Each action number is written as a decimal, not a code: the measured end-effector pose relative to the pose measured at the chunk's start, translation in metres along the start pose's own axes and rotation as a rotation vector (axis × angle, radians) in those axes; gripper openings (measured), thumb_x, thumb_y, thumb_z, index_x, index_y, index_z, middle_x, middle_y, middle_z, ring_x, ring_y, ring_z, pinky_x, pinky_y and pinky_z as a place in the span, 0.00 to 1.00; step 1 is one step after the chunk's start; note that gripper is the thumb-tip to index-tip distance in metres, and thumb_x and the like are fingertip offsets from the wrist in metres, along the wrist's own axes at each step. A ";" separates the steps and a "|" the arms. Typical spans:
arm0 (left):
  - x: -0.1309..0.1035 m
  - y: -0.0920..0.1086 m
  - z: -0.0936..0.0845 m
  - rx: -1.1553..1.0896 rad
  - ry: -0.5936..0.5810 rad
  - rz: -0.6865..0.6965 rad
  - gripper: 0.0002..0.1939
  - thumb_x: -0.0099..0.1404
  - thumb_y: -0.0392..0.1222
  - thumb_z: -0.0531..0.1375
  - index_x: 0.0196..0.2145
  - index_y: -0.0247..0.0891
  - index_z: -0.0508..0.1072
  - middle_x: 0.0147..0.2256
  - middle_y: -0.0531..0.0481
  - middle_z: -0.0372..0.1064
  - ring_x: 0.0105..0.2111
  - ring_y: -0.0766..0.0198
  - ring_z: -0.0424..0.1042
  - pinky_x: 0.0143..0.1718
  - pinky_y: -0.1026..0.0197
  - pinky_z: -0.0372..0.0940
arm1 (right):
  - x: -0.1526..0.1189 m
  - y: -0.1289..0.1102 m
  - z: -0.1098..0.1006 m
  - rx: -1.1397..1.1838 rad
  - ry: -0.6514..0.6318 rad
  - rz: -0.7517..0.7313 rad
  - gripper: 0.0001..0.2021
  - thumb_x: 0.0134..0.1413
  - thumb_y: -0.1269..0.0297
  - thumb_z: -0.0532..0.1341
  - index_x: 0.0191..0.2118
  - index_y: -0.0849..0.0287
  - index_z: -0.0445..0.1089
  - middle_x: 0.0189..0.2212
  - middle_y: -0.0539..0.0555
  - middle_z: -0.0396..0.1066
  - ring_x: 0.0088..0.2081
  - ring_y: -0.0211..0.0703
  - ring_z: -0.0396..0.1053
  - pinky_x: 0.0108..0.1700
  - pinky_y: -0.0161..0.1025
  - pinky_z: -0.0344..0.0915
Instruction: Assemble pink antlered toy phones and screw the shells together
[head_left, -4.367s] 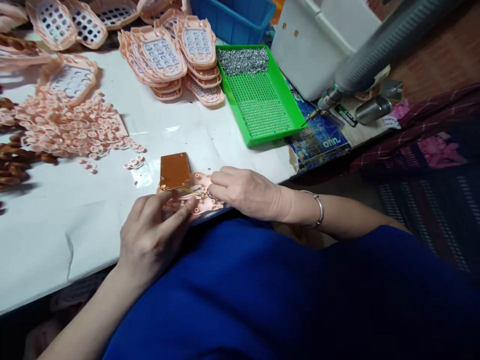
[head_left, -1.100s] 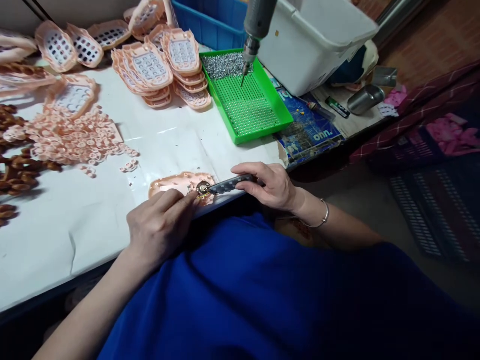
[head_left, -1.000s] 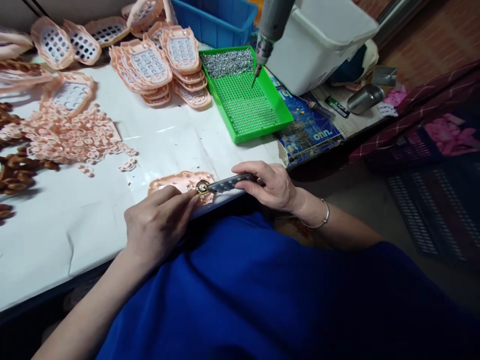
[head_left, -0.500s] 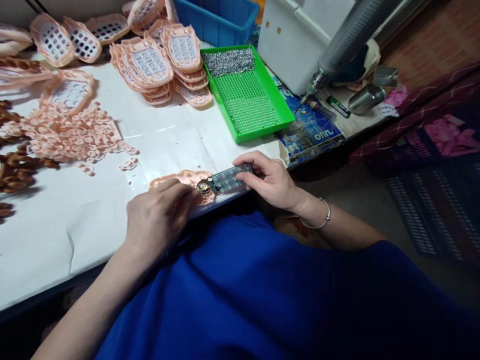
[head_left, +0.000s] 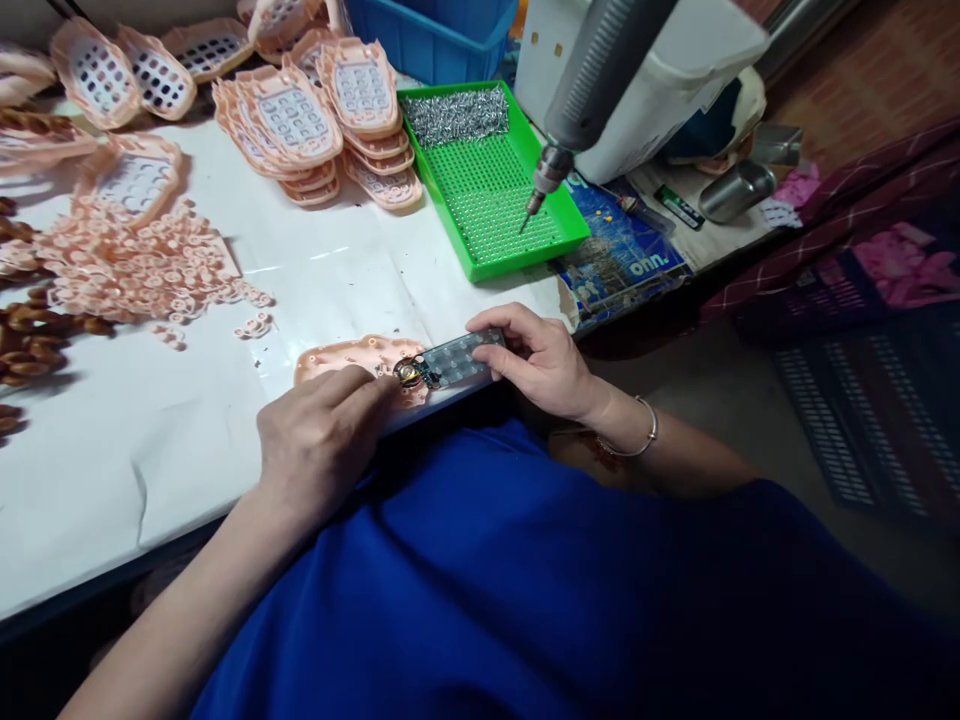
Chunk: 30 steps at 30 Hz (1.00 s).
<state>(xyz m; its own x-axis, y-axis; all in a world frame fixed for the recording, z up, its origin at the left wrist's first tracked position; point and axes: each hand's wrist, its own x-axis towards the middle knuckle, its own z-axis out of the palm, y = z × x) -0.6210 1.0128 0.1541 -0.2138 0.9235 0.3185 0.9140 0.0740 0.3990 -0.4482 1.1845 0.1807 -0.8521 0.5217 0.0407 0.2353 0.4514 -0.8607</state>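
A dark circuit board with rows of pale round pads is pinched between the thumb and fingers of my right hand. At its left end sits a small round speaker-like part. My left hand has its fingers pressed together at the left edge of that round part; whatever they pinch is hidden under the fingertips. Beneath the board and my left fingers lies a peach plastic shell, partly covered, at the table's front edge.
A green tray holds small screws. Above it hangs an electric screwdriver. Stacked peach shells, a pile of small peach parts and brown pieces lie to the left. A blue bin and white box stand behind.
The hanging screwdriver has swung left, from beside the green tray to over it. My left hand has shifted very slightly; my right hand keeps the board in place.
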 end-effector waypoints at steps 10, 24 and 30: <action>-0.005 -0.009 -0.013 0.146 -0.048 0.404 0.09 0.67 0.30 0.54 0.43 0.34 0.72 0.29 0.47 0.74 0.27 0.58 0.68 0.26 0.56 0.60 | 0.004 0.000 0.001 0.261 -0.026 0.245 0.18 0.53 0.66 0.64 0.49 0.61 0.64 0.25 0.42 0.64 0.25 0.29 0.64 0.30 0.29 0.64; -0.012 -0.013 -0.008 0.198 0.009 0.350 0.10 0.68 0.34 0.57 0.47 0.41 0.70 0.27 0.50 0.71 0.26 0.58 0.66 0.29 0.57 0.55 | 0.056 0.014 0.018 0.393 -0.359 0.170 0.16 0.65 0.57 0.57 0.52 0.61 0.57 0.28 0.43 0.61 0.23 0.25 0.58 0.26 0.25 0.59; -0.012 -0.014 -0.006 0.168 0.032 0.334 0.07 0.67 0.34 0.60 0.43 0.41 0.73 0.27 0.49 0.70 0.28 0.56 0.63 0.31 0.56 0.55 | 0.069 0.008 0.027 0.252 -0.490 -0.008 0.19 0.69 0.65 0.49 0.62 0.63 0.56 0.50 0.51 0.66 0.43 0.29 0.67 0.47 0.28 0.68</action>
<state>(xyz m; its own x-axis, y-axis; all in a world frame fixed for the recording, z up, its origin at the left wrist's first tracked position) -0.6333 0.9981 0.1495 0.0971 0.8953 0.4347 0.9784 -0.1659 0.1230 -0.5177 1.2050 0.1631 -0.9855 0.0934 -0.1417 0.1601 0.2350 -0.9587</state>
